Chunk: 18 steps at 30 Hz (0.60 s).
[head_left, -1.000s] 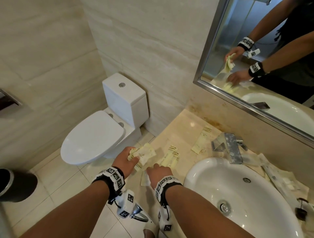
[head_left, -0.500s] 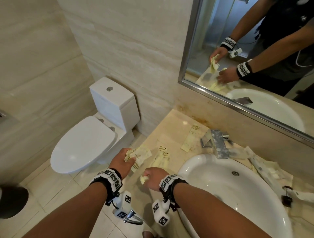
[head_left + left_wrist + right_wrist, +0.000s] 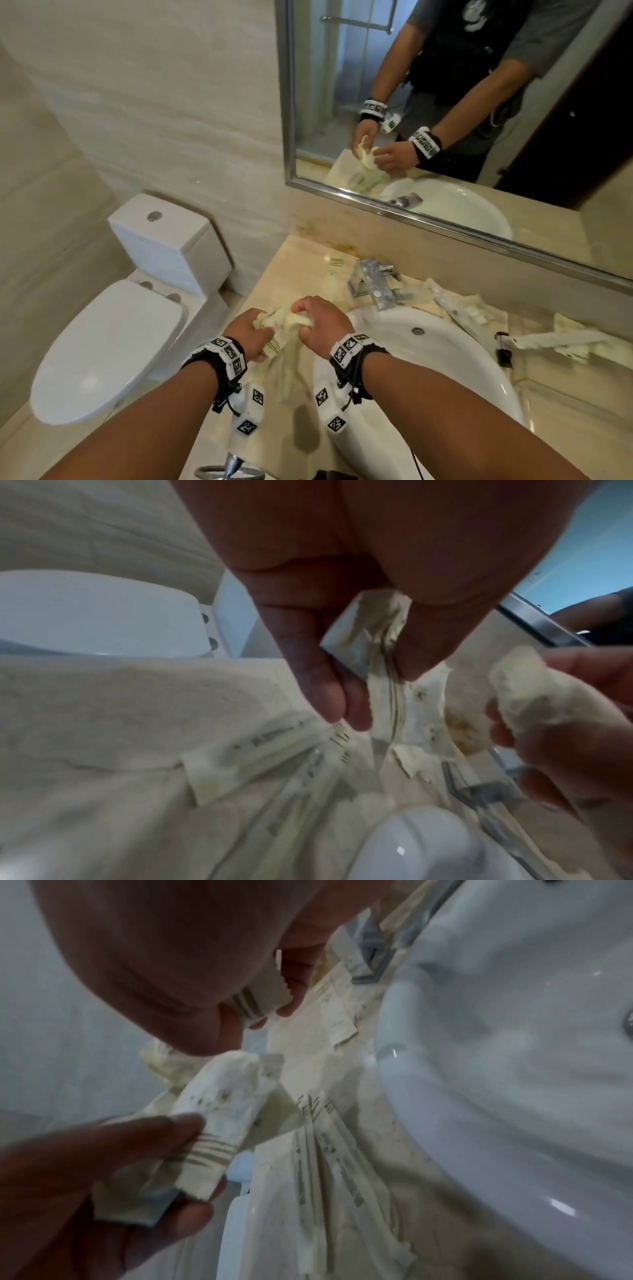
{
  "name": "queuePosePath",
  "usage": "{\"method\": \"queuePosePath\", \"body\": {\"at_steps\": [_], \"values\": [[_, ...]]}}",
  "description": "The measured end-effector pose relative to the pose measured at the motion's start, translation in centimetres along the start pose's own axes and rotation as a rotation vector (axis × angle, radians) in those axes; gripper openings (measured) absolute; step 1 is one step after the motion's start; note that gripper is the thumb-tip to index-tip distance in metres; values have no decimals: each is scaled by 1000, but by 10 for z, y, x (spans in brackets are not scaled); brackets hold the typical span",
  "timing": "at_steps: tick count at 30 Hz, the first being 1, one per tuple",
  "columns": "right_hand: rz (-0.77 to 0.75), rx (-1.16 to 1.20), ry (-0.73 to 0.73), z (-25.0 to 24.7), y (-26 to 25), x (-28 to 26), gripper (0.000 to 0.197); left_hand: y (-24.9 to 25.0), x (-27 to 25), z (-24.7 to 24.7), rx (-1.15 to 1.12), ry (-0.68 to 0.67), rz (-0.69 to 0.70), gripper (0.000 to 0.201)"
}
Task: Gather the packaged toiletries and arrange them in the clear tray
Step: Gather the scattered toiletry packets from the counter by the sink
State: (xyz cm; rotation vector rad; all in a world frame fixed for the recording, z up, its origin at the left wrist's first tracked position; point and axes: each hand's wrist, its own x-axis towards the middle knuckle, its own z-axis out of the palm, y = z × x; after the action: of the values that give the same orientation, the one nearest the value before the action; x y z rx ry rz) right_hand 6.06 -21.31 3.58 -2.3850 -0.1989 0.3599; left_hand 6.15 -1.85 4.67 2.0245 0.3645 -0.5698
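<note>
Above the counter's left part, my left hand (image 3: 255, 334) grips a bunch of cream toiletry packets (image 3: 274, 322). My right hand (image 3: 313, 322) pinches another cream packet (image 3: 263, 999) and holds it against that bunch. In the left wrist view the bunch (image 3: 369, 656) hangs between thumb and fingers. Several long packets (image 3: 329, 1177) lie flat on the counter under the hands, and one packet (image 3: 334, 270) lies left of the faucet. A clear plastic tray (image 3: 459, 305) seems to lie right of the faucet, with pale items in it.
A white basin (image 3: 428, 359) fills the counter's middle, with a metal faucet (image 3: 375, 281) behind it. More packets (image 3: 565, 339) lie at the far right. The toilet (image 3: 113, 329) stands left of the counter's edge. A mirror (image 3: 445, 102) covers the wall.
My right hand lifted a packet off the counter and brought it up against the bunch in my left hand. The head view swung right, towards the mirror.
</note>
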Motion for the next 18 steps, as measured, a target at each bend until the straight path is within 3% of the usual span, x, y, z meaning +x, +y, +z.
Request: {"method": "queuePosePath", "body": {"at_steps": [4, 8, 14, 18], "values": [[-108, -64, 71, -9, 4, -11, 35, 30, -1, 24, -14, -129, 51, 5], [-125, -101, 218, -23, 13, -27, 41, 54, -5, 41, -124, -248, 53, 10], [8, -124, 220, -56, 26, -54, 46, 84, -10, 61, -297, -373, 41, 23], [76, -114, 296, -75, 32, -73, 49, 105, -17, 80, -440, -392, -65, 24]]}}
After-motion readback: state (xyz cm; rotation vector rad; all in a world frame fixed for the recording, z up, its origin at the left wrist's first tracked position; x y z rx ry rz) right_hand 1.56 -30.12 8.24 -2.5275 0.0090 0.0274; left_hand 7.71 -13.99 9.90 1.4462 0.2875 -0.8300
